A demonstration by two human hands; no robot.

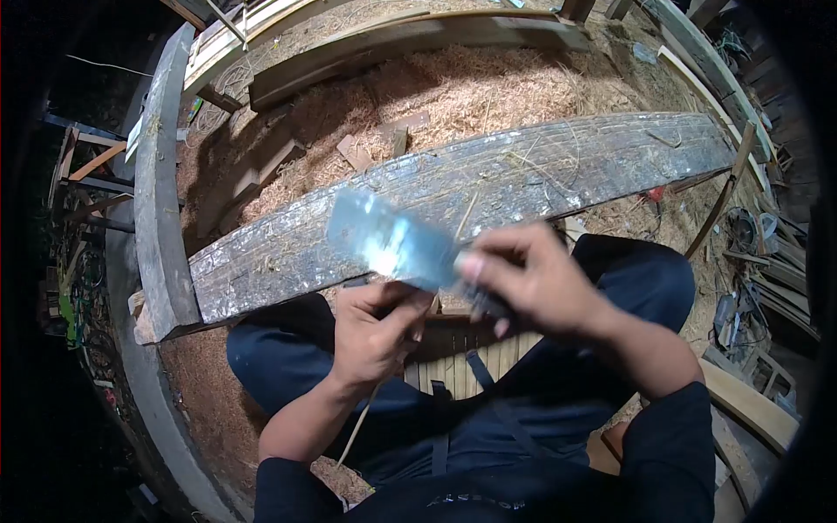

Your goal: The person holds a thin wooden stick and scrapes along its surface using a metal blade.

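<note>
My right hand (pixel 536 279) is wrapped round the dark handle of a cleaver (pixel 384 240). Its broad, shiny blade points left and glares in the light. Just below the blade, my left hand (pixel 375 336) is closed with thumb and fingers pinching a thin pale strip (pixel 358 427), like split bamboo or cane. One end of the strip hangs down past my wrist over my lap; the other shows beyond the blade. Blade and left fingertips overlap in this view, so the point where blade and strip come together is hidden.
A worn, paint-spotted plank (pixel 645 157) lies across in front of my knees, with thin fibres on it. Behind it are heaped wood shavings (pixel 488 87) and a long board (pixel 418 44). A concrete beam (pixel 161 192) runs along the left. Scrap wood (pixel 780 292) is piled at right.
</note>
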